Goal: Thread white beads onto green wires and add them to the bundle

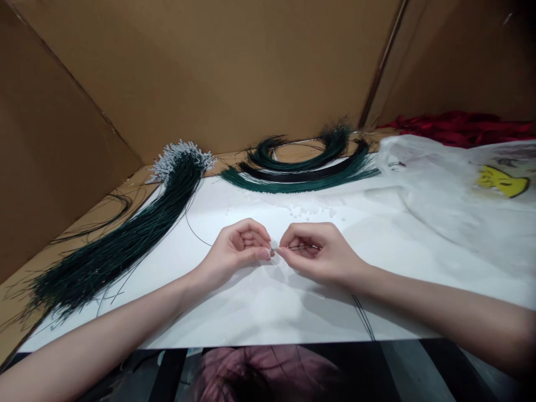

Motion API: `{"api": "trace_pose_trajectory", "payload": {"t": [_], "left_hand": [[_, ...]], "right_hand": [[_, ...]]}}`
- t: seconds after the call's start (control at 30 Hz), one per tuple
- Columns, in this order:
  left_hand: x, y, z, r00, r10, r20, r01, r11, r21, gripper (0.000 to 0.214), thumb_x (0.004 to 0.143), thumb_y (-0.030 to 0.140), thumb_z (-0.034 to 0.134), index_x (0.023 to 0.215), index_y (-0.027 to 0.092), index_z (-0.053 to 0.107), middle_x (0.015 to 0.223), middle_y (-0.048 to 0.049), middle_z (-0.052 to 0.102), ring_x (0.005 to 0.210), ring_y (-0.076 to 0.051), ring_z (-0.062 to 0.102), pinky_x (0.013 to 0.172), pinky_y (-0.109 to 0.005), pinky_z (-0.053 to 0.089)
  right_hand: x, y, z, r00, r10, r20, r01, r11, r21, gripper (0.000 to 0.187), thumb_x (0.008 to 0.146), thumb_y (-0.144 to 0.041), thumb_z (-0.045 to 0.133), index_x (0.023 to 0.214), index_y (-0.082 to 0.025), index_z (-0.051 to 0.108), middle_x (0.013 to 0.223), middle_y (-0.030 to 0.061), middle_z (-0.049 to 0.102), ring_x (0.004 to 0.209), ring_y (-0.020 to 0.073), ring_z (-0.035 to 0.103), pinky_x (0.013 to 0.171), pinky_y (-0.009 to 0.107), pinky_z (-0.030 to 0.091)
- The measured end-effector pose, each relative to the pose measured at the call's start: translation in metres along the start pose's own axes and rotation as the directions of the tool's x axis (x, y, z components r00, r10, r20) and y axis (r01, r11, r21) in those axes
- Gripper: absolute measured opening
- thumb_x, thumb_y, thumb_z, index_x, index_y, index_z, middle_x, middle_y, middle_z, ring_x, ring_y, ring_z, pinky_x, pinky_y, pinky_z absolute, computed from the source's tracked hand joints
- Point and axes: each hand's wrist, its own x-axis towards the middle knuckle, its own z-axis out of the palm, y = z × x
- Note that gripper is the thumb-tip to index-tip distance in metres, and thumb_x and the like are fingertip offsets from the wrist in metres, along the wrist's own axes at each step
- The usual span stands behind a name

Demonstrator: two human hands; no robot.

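Note:
My left hand (237,248) and my right hand (316,251) meet fingertip to fingertip over a white sheet (259,312). Both are pinched. Between the thumbs sits a tiny pale bead (273,250), held by the left fingers. The right fingers pinch a thin dark wire (362,315) that runs back under my right wrist toward the sheet's near edge. Another thin wire (196,233) curves away to the left of my left hand.
A long bundle of dark green wires with white beaded tips (138,229) lies at the left. Curved green and black wire bundles (301,167) lie at the back. Loose beads (310,211) are scattered behind my hands. A plastic bag (452,190) and red material (456,125) are right. Cardboard walls (209,72) surround.

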Motion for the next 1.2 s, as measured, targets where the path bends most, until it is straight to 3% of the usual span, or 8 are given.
{"api": "trace_pose_trajectory", "payload": {"t": [0.67,1.2], "left_hand": [[-0.0006,-0.0027,-0.0029,0.998,0.034,0.048,-0.034,0.999,-0.007,0.026,0.070,0.011,0.082,0.089,0.015,0.065,0.078,-0.0001,0.072,0.070,-0.007,0.066,0.067,-0.015,0.053],[-0.0012,-0.0008,-0.0010,1.000,0.027,0.002,-0.027,0.999,0.019,0.020,0.072,0.017,0.082,0.085,0.014,0.066,0.076,-0.0010,0.072,0.069,-0.008,0.066,0.065,-0.016,0.050]], "right_hand": [[-0.0010,0.0029,-0.0018,0.992,-0.129,0.009,0.129,0.988,-0.085,0.008,0.076,-0.008,0.063,0.069,-0.011,0.064,0.057,-0.0038,0.048,0.050,0.0039,0.037,0.045,0.016,0.029],[-0.0002,0.0013,-0.0023,0.991,-0.133,0.019,0.134,0.986,-0.096,0.008,0.075,-0.006,0.063,0.069,-0.011,0.063,0.058,-0.0040,0.048,0.050,0.0038,0.037,0.046,0.016,0.029]]}}
